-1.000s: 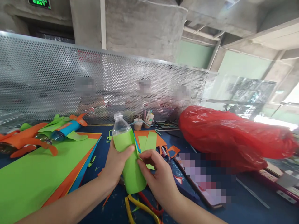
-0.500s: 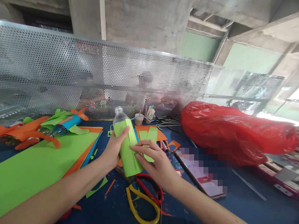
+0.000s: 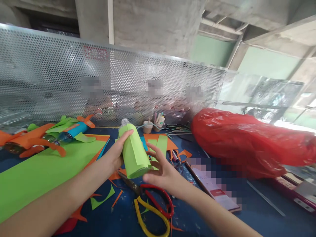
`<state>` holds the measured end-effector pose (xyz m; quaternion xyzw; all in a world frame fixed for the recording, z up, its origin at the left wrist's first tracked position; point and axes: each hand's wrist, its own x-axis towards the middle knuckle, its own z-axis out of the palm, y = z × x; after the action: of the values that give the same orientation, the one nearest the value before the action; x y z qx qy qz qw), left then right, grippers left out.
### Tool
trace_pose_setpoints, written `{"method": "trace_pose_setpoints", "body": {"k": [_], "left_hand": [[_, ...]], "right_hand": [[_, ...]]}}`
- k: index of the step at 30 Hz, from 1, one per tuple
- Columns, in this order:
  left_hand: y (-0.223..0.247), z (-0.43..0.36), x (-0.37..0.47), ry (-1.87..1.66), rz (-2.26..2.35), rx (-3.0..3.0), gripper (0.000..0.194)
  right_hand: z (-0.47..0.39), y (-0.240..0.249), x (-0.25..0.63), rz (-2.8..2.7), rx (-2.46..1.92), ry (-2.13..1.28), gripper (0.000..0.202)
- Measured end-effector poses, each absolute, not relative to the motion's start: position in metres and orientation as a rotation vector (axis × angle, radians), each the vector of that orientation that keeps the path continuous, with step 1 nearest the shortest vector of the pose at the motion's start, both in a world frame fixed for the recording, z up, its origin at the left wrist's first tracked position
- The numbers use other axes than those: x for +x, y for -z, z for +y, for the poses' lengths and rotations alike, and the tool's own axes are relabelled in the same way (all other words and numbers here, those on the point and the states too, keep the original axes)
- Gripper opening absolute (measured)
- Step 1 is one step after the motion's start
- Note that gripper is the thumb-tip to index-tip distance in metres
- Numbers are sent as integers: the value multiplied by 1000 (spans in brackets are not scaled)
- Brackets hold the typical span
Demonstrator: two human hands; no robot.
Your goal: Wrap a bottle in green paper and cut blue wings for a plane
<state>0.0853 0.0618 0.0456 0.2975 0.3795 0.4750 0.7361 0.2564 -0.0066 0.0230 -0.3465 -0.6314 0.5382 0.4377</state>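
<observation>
A clear plastic bottle wrapped in light green paper (image 3: pixel 134 151) is tilted, its neck pointing away and its base toward me. My left hand (image 3: pixel 118 149) grips it around the left side, the thumb lying over the paper. At the base's right side is my right hand (image 3: pixel 163 169), fingers apart and curved; whether its fingertips touch the bottle is hard to tell. Scissors (image 3: pixel 154 210) with one red and one yellow handle lie on the table below the bottle.
Green paper sheets (image 3: pixel 49 171) over orange and blue ones cover the left. Paper-covered bottles (image 3: pixel 74 131) stand behind them. A phone (image 3: pixel 212 187), a red plastic bag (image 3: pixel 237 141) and a cup of pens (image 3: pixel 159 121) are to the right and back. Paper scraps (image 3: pixel 102 199) lie around.
The bottle has tipped, so its base now shows and its neck is lower. My right hand has moved from the paper's seam down to the base, its fingers spreading.
</observation>
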Motion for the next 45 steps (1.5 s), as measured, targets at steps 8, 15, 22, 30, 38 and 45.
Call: {"method": "trace_pose_setpoints", "body": {"k": [8,15,22,30,38,45], "left_hand": [[-46,57,86,-1121,831,646,38],[-47,51,90,-1378,752,675,43],[-46,49,92,-1551,704,723,51],[-45,50,92,-1686,678,739,51],[-48,45,94,-1710,677,738,53],[-50,45,94,-1690,690,725,54]], "right_hand": [[-13,-11,243,-1413,-806,-1470,82],[-23,-14,238,-1097,-791,-1686,58],[-19,-8,237,-966,-888,-1541,59],[-21,-13,233,-879,-855,-1550,50],[-16,-6,235,-827,-789,-1574,38],[-19,-7,231,-822,-832,-1523,36]]}}
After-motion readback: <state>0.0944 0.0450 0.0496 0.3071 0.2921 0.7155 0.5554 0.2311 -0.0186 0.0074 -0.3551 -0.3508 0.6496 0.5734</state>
